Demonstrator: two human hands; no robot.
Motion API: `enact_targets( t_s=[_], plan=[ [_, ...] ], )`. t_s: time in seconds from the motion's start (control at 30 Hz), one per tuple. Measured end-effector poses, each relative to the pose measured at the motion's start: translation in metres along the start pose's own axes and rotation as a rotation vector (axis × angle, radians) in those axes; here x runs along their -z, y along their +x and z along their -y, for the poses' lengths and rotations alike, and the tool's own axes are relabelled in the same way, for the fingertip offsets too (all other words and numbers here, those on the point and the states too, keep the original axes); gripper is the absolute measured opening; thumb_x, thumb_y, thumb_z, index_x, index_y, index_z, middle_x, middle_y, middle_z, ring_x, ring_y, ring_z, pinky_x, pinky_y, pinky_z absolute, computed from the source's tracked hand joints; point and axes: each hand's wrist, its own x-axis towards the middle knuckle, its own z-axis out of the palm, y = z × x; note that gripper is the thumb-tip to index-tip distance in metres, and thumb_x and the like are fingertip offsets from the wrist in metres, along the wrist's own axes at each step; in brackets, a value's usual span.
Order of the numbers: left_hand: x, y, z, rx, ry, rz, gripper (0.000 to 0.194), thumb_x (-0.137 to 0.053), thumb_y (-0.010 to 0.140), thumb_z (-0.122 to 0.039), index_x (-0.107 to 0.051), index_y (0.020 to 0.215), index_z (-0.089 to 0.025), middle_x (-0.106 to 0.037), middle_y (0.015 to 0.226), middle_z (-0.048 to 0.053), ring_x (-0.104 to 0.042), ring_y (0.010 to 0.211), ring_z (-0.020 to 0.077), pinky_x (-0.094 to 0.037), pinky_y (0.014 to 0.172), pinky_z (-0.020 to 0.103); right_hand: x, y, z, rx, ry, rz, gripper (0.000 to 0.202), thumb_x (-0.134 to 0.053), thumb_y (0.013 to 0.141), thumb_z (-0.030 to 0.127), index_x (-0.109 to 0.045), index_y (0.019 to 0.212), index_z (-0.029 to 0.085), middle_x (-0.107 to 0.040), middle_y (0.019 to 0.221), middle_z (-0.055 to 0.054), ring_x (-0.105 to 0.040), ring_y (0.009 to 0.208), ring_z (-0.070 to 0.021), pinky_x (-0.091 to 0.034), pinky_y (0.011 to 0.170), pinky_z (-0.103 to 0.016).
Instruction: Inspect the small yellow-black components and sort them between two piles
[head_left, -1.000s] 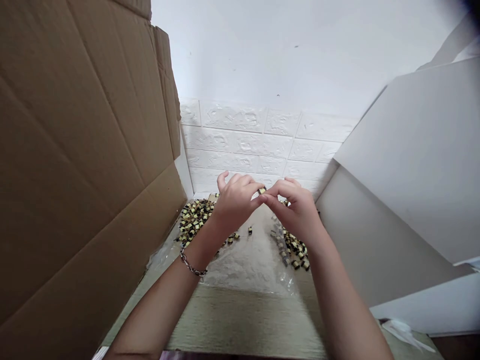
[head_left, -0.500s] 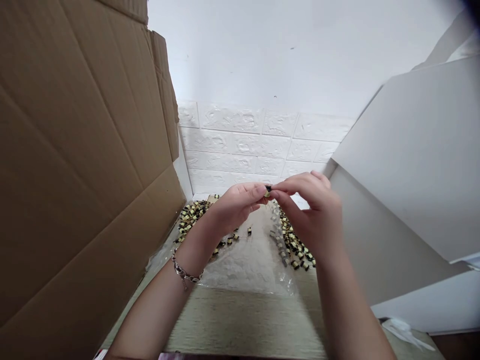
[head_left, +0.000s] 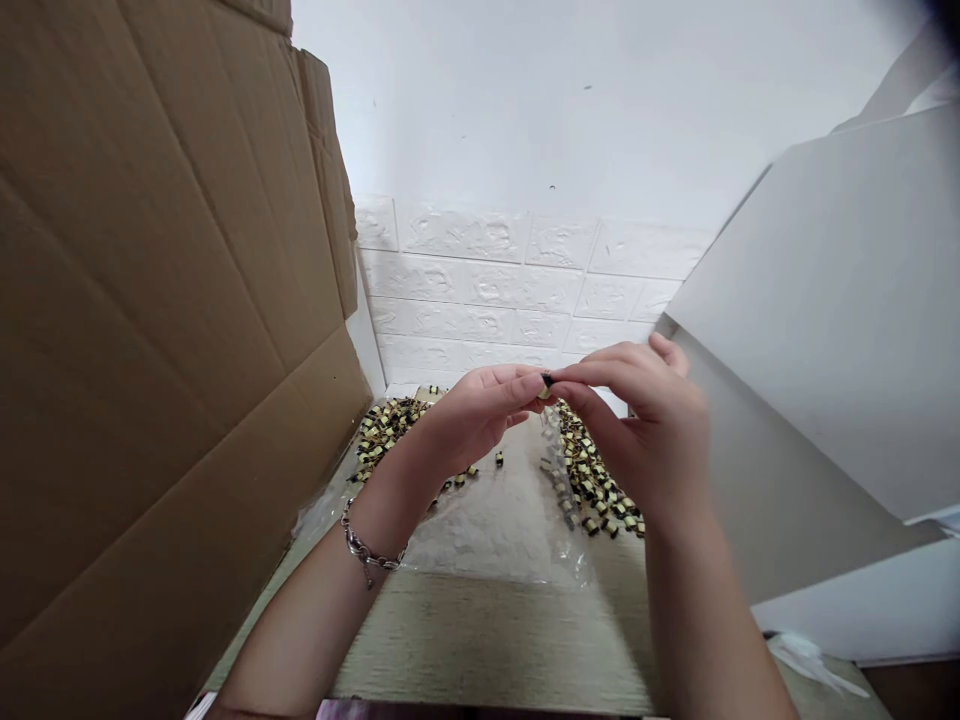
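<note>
Between my two hands is a small black-and-yellow component (head_left: 546,386), partly covered by fingertips. My left hand (head_left: 484,412), with a chain bracelet at the wrist, pinches it from the left with the thumb on top. From the right, the thumb and index finger of my right hand (head_left: 637,420) close on its black end. Similar components lie in a left pile (head_left: 382,435), partly behind my left forearm, and in a right pile (head_left: 592,480) beside my right hand. One single component (head_left: 499,459) lies between the piles.
Clear plastic sheeting (head_left: 495,545) lies on the pale green wooden table (head_left: 495,640). A tall cardboard panel (head_left: 165,300) stands at the left, a white panel (head_left: 825,300) at the right. Behind is a white brick-patterned wall (head_left: 487,285). White plastic (head_left: 810,662) sits at the lower right.
Both hands have shifted slightly right with the component between them. The right hand has moved further, and its raised outer finger stands out more.
</note>
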Motion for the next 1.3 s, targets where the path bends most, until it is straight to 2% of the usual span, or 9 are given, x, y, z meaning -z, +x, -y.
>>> enact_targets(
  t_s=[0.13,0.43,0.6,0.87,1.07,1.17,1.23,1.3],
  plan=[
    [-0.0005,0.0005,0.0007,0.026,-0.105,-0.011,0.021,-0.057,0.073,-0.038,-0.062,0.082,-0.019,-0.058,0.081,0.000,-0.049,0.081,0.0095,-0.036,0.074,0.022,-0.0003,-0.0007,-0.0003,0.008,0.000,-0.021,0.010,-0.055,0.078,0.028,-0.061,0.072,0.024,-0.061,0.070,0.004,-0.056,0.068,-0.0107,-0.020,0.097,-0.042],
    [0.0004,0.0005,-0.0035,-0.048,-0.001,-0.030,0.015,-0.058,0.074,-0.030,-0.065,0.080,-0.018,-0.059,0.074,0.001,-0.050,0.080,0.0107,-0.036,0.077,0.025,0.0002,-0.0008,-0.0015,0.006,-0.023,0.019,0.009,-0.056,0.078,0.028,-0.061,0.072,0.024,-0.061,0.071,0.004,-0.056,0.070,-0.0112,-0.021,0.096,-0.041],
    [0.0023,0.0013,-0.0036,-0.064,0.022,-0.027,0.011,-0.057,0.075,-0.026,-0.064,0.072,-0.018,-0.057,0.066,-0.002,-0.049,0.069,0.0076,-0.037,0.070,0.022,0.0001,-0.0014,-0.0046,0.032,-0.027,0.015,0.007,-0.057,0.077,0.026,-0.060,0.071,0.025,-0.059,0.069,0.005,-0.055,0.067,-0.0103,-0.022,0.095,-0.039],
    [0.0009,0.0012,-0.0010,-0.018,-0.015,0.007,0.017,-0.054,0.077,-0.032,-0.064,0.073,-0.018,-0.058,0.073,0.000,-0.050,0.076,0.0095,-0.037,0.074,0.024,0.0008,-0.0006,-0.0006,-0.017,-0.017,0.076,0.010,-0.054,0.079,0.028,-0.056,0.071,0.023,-0.060,0.071,0.005,-0.054,0.071,-0.0111,-0.018,0.097,-0.041],
    [-0.0022,0.0011,0.0003,-0.025,-0.050,0.040,0.020,-0.050,0.079,-0.034,-0.065,0.080,-0.021,-0.061,0.082,0.001,-0.052,0.082,0.0105,-0.040,0.076,0.024,-0.0010,-0.0006,-0.0005,-0.068,0.006,-0.003,0.010,-0.055,0.077,0.030,-0.054,0.070,0.022,-0.059,0.071,0.004,-0.053,0.067,-0.0110,-0.020,0.096,-0.043],
    [-0.0030,0.0014,-0.0009,-0.088,0.061,-0.045,0.020,-0.053,0.078,-0.034,-0.064,0.086,-0.020,-0.062,0.086,0.002,-0.054,0.087,0.0125,-0.041,0.081,0.027,-0.0015,-0.0004,-0.0016,-0.117,0.062,-0.039,0.013,-0.057,0.076,0.031,-0.054,0.068,0.021,-0.058,0.068,0.004,-0.052,0.065,-0.0110,-0.029,0.088,-0.038],
    [-0.0029,0.0016,-0.0016,-0.172,0.208,-0.199,0.021,-0.058,0.073,-0.034,-0.064,0.087,-0.020,-0.063,0.088,0.003,-0.055,0.088,0.0141,-0.042,0.082,0.029,-0.0016,-0.0004,-0.0024,-0.224,0.157,-0.060,0.018,-0.055,0.077,0.034,-0.055,0.066,0.020,-0.057,0.065,0.003,-0.051,0.064,-0.0110,-0.036,0.077,-0.031],
    [-0.0027,0.0016,-0.0021,-0.293,0.448,-0.384,0.022,-0.062,0.069,-0.035,-0.064,0.085,-0.019,-0.064,0.086,0.003,-0.056,0.084,0.0142,-0.043,0.078,0.029,-0.0019,-0.0004,-0.0036,-0.352,0.279,-0.050,0.023,-0.051,0.079,0.038,-0.057,0.066,0.020,-0.056,0.064,0.002,-0.051,0.063,-0.0111,-0.038,0.066,-0.026]
  ],
)
